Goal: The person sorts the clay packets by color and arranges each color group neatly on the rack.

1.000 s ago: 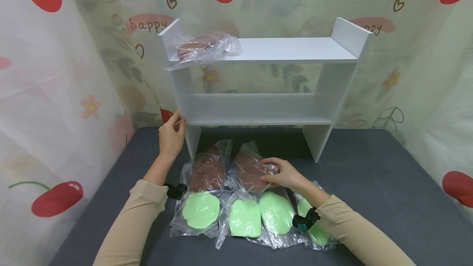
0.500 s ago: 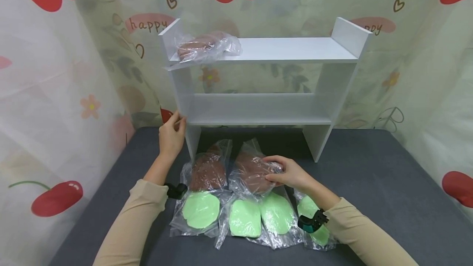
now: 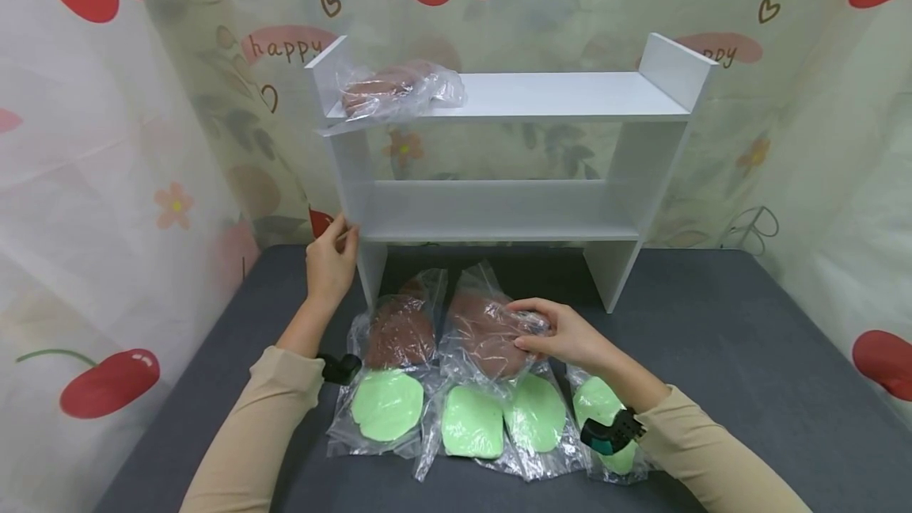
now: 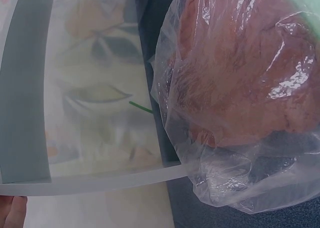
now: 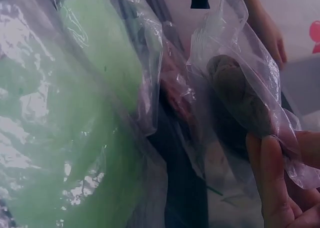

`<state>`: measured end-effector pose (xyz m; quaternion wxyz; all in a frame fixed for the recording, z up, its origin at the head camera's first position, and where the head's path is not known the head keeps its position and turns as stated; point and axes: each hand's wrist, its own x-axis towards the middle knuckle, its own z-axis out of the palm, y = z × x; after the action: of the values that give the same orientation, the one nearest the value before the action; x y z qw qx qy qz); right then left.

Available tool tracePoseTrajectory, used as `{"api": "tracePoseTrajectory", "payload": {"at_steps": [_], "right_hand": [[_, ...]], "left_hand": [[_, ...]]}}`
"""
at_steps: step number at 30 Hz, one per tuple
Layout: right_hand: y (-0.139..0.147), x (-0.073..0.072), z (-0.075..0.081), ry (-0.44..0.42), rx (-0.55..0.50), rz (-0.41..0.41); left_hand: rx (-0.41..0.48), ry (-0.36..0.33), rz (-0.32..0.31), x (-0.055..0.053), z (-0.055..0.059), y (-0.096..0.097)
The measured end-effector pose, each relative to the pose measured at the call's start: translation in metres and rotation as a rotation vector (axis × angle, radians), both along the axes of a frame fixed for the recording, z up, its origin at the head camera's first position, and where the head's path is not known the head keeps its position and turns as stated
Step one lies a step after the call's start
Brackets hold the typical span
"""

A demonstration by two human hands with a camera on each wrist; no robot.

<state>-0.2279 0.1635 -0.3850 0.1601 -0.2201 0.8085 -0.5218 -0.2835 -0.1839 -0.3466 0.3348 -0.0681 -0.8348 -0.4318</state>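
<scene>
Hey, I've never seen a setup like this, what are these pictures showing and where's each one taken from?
No robot here: a person works bare-handed. The wide view comes from a head camera, the closer ones from a left wrist camera and a right wrist camera. On the dark tabletop are a white shelf, green slabs in clear bags, and a bagged brown lump. The right hand pinches another brown-filled bag; the left hand touches the shelf's side.

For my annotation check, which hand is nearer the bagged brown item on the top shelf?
Left. The left hand touches the shelf's left side panel, below the bagged brown item; the right hand is lower and farther, gripping a different brown bag.
</scene>
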Motion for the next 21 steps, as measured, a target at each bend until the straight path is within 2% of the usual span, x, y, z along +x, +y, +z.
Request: {"api": "tracePoseTrajectory", "payload": {"at_steps": [11,21], "right_hand": [[-0.002,0.011,0.016,0.006,-0.044,0.044],[-0.002,0.019,0.032,0.057,-0.076,0.087]], "left_hand": [[0.005,0.000,0.002,-0.001,-0.001,-0.001],[0.000,0.006,0.003,-0.001,-0.001,-0.001]]}}
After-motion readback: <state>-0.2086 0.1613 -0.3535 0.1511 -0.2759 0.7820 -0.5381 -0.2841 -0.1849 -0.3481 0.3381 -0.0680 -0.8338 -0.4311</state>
